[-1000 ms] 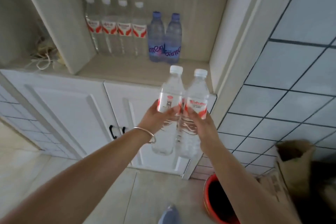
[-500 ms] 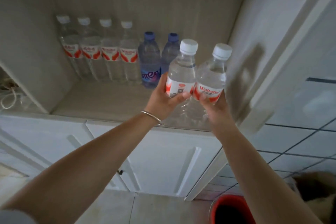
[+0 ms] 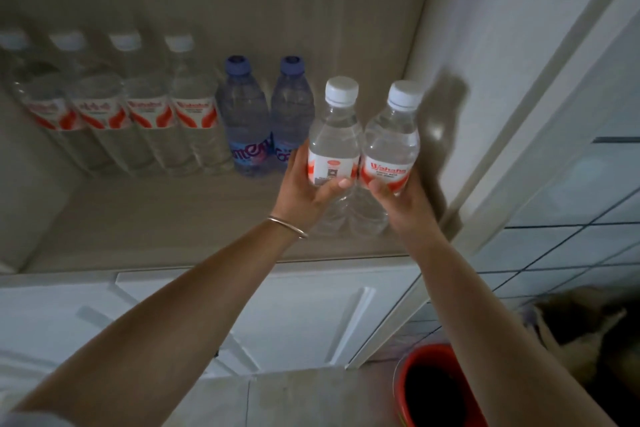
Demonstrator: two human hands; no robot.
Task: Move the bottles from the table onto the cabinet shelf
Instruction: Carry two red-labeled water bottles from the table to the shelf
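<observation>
My left hand point(image 3: 304, 189) grips a clear water bottle point(image 3: 334, 135) with a white cap and red-and-white label. My right hand point(image 3: 401, 199) grips a second such bottle point(image 3: 391, 139) right beside it, the two touching. Both stand upright over the right part of the cabinet shelf point(image 3: 156, 218); their bases look at or just above the shelf board, and contact cannot be told. Along the back of the shelf stand several clear red-label bottles point(image 3: 152, 114) and two blue bottles point(image 3: 247, 121), just left of the held pair.
The cabinet's right side wall point(image 3: 460, 45) is close to the right-hand bottle. White cabinet doors point(image 3: 277, 315) lie below the shelf. A red bucket point(image 3: 429, 388) and a brown bag point(image 3: 581, 319) sit on the floor at the lower right, by a tiled wall point(image 3: 571, 246).
Both hands have carried the two bottles up and forward from in front of the cabinet doors into the shelf opening, ending beside the blue bottles. The view has moved closer.
</observation>
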